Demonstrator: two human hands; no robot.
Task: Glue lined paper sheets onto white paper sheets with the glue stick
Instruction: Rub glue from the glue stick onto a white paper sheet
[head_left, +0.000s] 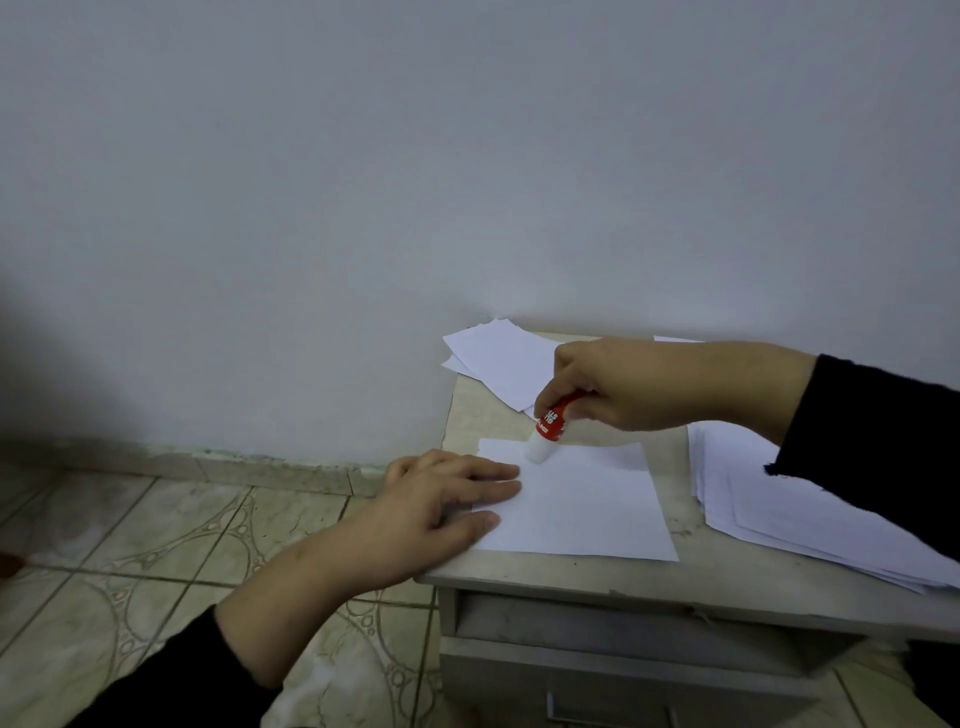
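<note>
On the small table top (571, 574) by the wall, one paper sheet (587, 509) lies flat in front of me — lines on it too faint to tell if it's lined or plain. My left hand (441, 504) presses down on the sheet's left edge, fingers (488, 475) stretched out flat and close together, thumb apart nearer the front edge. My right hand (618, 384) pinches the red glue stick (548, 428) between thumb and fingertips, stick tilted, its white end down and touching the sheet near the far left corner. Loose stack of white sheets (498, 358) at the table's back left corner, partly overhanging. Another bigger stack (789, 514) on the right, partly under my black sleeve (883, 441). Below — tiled floor (156, 545).
</note>
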